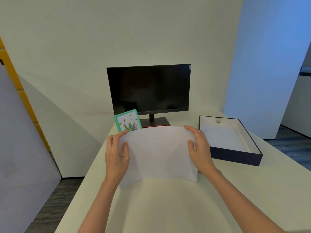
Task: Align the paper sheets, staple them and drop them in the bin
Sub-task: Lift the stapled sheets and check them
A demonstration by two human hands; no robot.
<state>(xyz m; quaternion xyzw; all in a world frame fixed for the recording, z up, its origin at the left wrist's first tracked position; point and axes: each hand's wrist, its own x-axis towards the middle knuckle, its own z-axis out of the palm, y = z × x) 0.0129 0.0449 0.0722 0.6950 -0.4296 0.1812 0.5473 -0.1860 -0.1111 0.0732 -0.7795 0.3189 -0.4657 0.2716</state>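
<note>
White paper sheets (pixel 158 153) stand on their lower edge on the white table (pixel 168 207), held upright in front of me. My left hand (pixel 116 155) grips their left side, thumb on the front face. My right hand (pixel 200 148) grips their right side the same way. To the right sits an open dark blue bin (pixel 235 157), a shallow box with a white lining and paper lying inside. A thin red object (pixel 154 126) shows just above the sheets' top edge; most of it is hidden, and I cannot tell what it is.
A black monitor (pixel 149 89) on a stand rises behind the sheets. A green-framed flower picture (pixel 127 121) leans at the monitor's left. The table's left edge drops to a dark floor (pixel 55 204). A white wall backs the table.
</note>
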